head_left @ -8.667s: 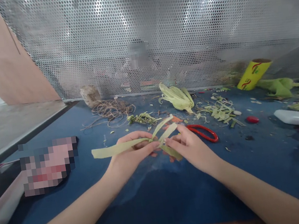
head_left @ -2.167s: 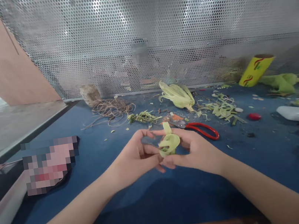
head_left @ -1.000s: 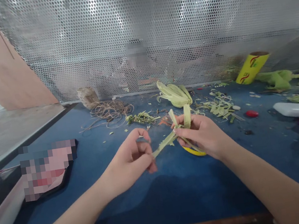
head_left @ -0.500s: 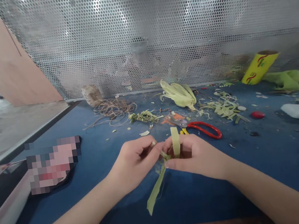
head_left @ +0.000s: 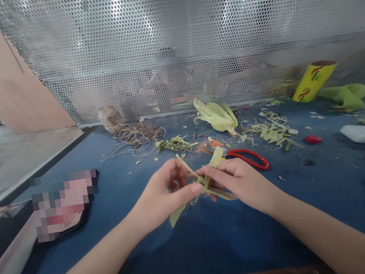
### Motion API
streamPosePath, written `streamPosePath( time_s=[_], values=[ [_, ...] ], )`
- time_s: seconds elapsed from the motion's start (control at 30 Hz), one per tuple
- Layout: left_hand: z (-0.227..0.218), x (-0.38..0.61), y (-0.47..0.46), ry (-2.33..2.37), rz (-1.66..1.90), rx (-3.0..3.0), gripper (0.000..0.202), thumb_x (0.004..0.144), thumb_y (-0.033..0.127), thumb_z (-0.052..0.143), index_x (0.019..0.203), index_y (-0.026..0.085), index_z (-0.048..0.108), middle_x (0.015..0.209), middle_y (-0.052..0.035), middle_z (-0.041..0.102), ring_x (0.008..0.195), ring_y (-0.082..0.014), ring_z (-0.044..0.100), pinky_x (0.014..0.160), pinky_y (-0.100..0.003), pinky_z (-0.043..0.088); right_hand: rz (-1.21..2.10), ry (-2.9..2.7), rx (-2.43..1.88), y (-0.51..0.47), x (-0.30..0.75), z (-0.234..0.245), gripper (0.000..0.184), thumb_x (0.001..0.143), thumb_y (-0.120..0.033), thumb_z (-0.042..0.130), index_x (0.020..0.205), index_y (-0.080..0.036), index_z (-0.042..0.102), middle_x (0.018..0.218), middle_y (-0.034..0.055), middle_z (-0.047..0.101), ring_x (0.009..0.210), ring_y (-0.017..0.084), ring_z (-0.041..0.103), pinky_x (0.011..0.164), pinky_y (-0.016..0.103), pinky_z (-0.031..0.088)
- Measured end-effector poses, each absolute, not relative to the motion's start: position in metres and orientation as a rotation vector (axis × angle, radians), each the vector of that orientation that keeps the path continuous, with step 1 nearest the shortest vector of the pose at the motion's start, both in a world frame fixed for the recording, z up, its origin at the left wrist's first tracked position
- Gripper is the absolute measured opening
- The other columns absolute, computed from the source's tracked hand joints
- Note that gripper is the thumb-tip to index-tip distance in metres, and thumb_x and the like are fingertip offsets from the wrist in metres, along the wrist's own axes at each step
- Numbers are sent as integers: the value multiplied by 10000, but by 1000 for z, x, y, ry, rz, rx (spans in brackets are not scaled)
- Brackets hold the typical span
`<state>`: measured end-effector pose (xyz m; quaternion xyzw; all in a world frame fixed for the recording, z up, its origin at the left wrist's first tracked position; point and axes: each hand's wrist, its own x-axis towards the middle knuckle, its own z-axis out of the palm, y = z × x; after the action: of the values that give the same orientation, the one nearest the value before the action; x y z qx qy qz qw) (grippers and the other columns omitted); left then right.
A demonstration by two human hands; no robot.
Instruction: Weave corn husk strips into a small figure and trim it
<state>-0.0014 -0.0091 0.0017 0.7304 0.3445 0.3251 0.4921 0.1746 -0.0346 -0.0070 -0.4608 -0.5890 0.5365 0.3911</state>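
Between my two hands is a small knot of folded corn husk strips [head_left: 204, 180], pale green, with flat ends sticking out several ways. My left hand [head_left: 173, 189] pinches it from the left, thumb on top near the crossing. From the right, my right hand [head_left: 234, 177] grips the same strips, with one wide end standing up above its fingers. Just beyond the right hand lie scissors with red handles [head_left: 250, 158], their blades partly hidden. Farther back rests a bundle of whole corn husks [head_left: 217, 116].
Tangled twine [head_left: 139, 136] trails from a roll at the back left. Husk scraps [head_left: 272, 130] litter the blue table [head_left: 146, 261]. A yellow tube [head_left: 314, 80] leans at the back right before a perforated metal panel [head_left: 186, 26]. A blurred-out phone-like object [head_left: 69, 204] lies left.
The strips have turned in my hands: the long end that hung down now points lower left, partly behind my left hand. A thin end now sticks up, and the loop at right has straightened.
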Motion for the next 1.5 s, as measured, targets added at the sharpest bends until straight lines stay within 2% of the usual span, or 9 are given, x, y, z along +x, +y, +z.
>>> streamPosePath(
  time_s=[0.17, 0.27, 0.47, 0.6, 0.77, 0.97, 1.03, 1.2, 1.5],
  values=[
    [-11, 7, -11, 923, 787, 1850, 298, 694, 342, 665, 887, 139, 565, 831, -49, 602, 755, -162, 536, 651, -256, 407, 1031, -1657, -1090, -36, 174, -6, 292, 868, -331, 441, 1074, -260, 635, 1053, 27, 640, 1020, 196, 564, 918, 332, 409],
    [-13, 11, -14, 937, 862, 1837, 244, 709, 325, 656, 852, 136, 597, 823, -57, 630, 794, -184, 555, 717, -289, 421, 922, -1690, -1100, -37, 172, -9, 319, 870, -333, 437, 1136, -255, 595, 1108, 44, 612, 1076, 203, 523, 955, 362, 381],
    [-13, 12, -18, 946, 888, 1813, 147, 744, 274, 604, 782, 140, 651, 732, -41, 630, 737, -178, 546, 667, -273, 425, 790, -1788, -1178, -36, 174, -12, 339, 885, -357, 398, 1163, -274, 575, 864, 44, 599, 865, 177, 552, 836, 335, 434],
    [-11, 10, -16, 1039, 908, 1808, 109, 715, 241, 610, 737, 146, 658, 633, -5, 579, 603, -127, 484, 573, -240, 390, 722, -1746, -1272, -36, 178, -8, 347, 894, -373, 372, 1172, -300, 567, 614, -6, 450, 716, 155, 525, 755, 304, 424],
    [-12, 9, -15, 1076, 857, 1775, 118, 685, 239, 627, 700, 131, 672, 630, -17, 607, 599, -126, 499, 584, -245, 401, 724, -1737, -1250, -35, 180, -4, 321, 891, -335, 382, 1088, -277, 629, 721, 11, 538, 728, 149, 537, 747, 295, 417],
    [-8, 7, -14, 931, 781, 1535, 320, 697, 292, 652, 989, 163, 636, 689, -15, 619, 618, -132, 545, 584, -241, 427, 924, -1763, -1159, -31, 183, -7, 326, 768, -349, 584, 1076, -242, 587, 1103, 43, 593, 914, 187, 567, 774, 305, 454],
    [-5, 7, -13, 908, 825, 1536, 216, 754, 302, 591, 904, 155, 643, 686, -12, 607, 636, -120, 535, 604, -227, 420, 1000, -1765, -1147, -30, 181, -10, 375, 716, -317, 643, 1075, -231, 575, 1063, 43, 619, 932, 193, 579, 800, 316, 456],
    [-4, 7, -13, 975, 911, 1611, 185, 835, 322, 474, 795, 163, 559, 629, 17, 582, 549, -91, 482, 535, -203, 393, 1168, -1705, -1075, -31, 172, -15, 209, 775, -265, 559, 957, -188, 626, 902, 36, 665, 824, 171, 620, 744, 294, 484],
    [-5, 5, -15, 1021, 983, 1789, 228, 835, 275, 449, 641, 164, 492, 576, 54, 420, 537, -80, 384, 518, -198, 331, 985, -1772, -1159, -35, 171, -14, 153, 746, -269, 572, 856, -188, 642, 801, 28, 655, 758, 170, 591, 668, 276, 471]
  ],
)
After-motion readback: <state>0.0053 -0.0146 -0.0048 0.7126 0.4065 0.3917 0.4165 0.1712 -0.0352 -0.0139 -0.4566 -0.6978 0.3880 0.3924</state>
